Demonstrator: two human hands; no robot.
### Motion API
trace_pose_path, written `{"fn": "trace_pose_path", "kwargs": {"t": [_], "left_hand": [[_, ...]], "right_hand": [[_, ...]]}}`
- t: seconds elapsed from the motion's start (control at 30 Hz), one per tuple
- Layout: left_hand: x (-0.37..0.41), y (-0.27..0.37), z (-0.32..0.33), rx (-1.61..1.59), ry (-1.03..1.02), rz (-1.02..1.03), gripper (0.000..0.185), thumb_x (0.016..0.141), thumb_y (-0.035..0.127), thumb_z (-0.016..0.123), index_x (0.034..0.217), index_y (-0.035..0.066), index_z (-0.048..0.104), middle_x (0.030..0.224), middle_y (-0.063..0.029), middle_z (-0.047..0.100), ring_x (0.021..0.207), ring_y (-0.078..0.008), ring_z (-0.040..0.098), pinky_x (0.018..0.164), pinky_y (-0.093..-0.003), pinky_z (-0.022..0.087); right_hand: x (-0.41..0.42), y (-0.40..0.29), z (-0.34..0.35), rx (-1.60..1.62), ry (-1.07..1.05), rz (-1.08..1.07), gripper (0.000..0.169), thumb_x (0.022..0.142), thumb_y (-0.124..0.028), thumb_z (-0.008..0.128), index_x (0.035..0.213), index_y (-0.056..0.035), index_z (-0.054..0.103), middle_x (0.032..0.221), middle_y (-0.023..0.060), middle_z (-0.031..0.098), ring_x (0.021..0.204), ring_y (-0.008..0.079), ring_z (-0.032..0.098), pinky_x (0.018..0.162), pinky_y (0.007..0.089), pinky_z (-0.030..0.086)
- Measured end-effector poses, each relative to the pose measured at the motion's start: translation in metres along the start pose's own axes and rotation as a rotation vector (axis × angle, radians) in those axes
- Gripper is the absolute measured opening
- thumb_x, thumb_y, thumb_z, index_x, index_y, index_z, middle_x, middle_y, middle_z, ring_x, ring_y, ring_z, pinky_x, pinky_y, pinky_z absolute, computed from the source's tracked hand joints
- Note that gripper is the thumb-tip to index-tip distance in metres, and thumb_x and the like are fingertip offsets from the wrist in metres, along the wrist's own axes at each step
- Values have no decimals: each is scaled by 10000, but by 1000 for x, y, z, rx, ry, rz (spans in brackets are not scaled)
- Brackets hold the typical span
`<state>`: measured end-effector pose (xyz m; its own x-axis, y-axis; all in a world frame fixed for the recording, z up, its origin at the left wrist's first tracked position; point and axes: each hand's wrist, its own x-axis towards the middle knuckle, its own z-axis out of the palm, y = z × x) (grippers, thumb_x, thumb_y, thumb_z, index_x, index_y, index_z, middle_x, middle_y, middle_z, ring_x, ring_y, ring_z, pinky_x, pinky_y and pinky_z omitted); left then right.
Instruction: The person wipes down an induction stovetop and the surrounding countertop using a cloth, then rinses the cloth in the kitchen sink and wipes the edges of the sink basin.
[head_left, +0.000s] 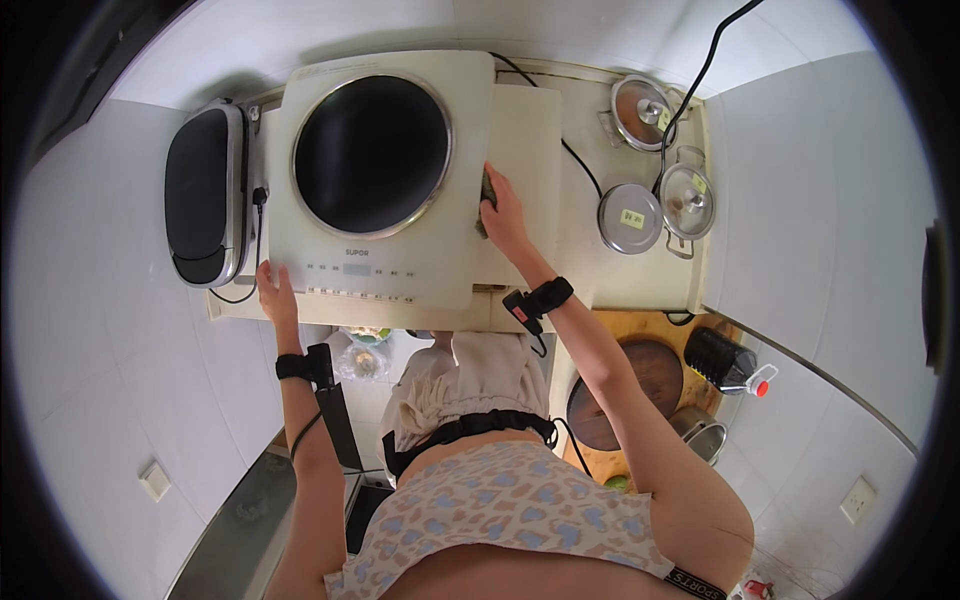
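Observation:
A white Supor induction cooktop (375, 259) with a round black plate lies before me, above a pale board (532, 150). At its right edge, my right hand (504, 214) grips a dark greenish scouring pad (486, 202), pressed against the side of the cooktop. My left hand (279, 300) is at the cooktop's front left corner, thumb and fingers on either side of the edge; how firmly it holds is hard to tell. Both wrists wear black straps with small devices.
A black-topped appliance (199, 195) stands left, beside a power plug (259, 196). Right are a round metal lid (630, 219) and two glass-lidded pots (686, 201). Black cables run behind. Lower right, a round wooden board (630, 394) and a dark bottle (720, 360) rest on wood.

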<state>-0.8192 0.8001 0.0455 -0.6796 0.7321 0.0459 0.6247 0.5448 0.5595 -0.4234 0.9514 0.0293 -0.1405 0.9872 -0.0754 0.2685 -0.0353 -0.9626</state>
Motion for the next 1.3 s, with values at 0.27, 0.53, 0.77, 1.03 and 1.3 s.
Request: {"fn": "trace_pose_path", "kwargs": {"t": [0.27, 0.53, 0.77, 1.03, 1.3], "left_hand": [[-4, -13, -27, -36, -141, -43, 386, 914, 264, 548, 1226, 41, 498, 1169, -127, 577, 1076, -252, 560, 905, -340, 432], [-20, -1, -18, 43, -96, -20, 510, 911, 283, 548, 1327, 17, 418, 1318, -170, 480, 1218, -299, 462, 981, -347, 378], [-25, 4, -4, 67, -68, -3, 560, 921, 349, 510, 1341, 0, 386, 1361, -195, 421, 1260, -338, 399, 1029, -380, 329], [-4, -11, -15, 58, -154, -57, 523, 935, 379, 467, 1299, 5, 448, 1291, -190, 499, 1207, -327, 464, 1005, -350, 355], [23, -15, -18, -31, -262, 16, 427, 956, 335, 437, 1228, 15, 513, 1164, -168, 592, 1091, -292, 555, 920, -324, 414]], "right_hand": [[65, 3, -50, -150, -180, -143, 499, 748, -19, 465, 1243, -52, 514, 1180, 194, 562, 1116, 338, 521, 951, 377, 408], [126, 62, -65, -916, 157, -381, 557, 820, -145, 554, 1337, -31, 380, 1361, 206, 369, 1295, 403, 289, 1049, 482, 281], [141, 52, -13, -759, -5, -531, 521, 812, -138, 559, 1303, -37, 417, 1365, 148, 389, 1314, 354, 288, 1081, 472, 245], [28, 41, -28, -707, -371, -599, 510, 757, -86, 577, 1254, -44, 473, 1347, 111, 421, 1320, 322, 294, 1092, 473, 237], [-98, 28, -48, -640, -537, -549, 463, 735, 5, 552, 1191, -77, 546, 1302, 45, 469, 1320, 257, 315, 1097, 431, 266]]}}
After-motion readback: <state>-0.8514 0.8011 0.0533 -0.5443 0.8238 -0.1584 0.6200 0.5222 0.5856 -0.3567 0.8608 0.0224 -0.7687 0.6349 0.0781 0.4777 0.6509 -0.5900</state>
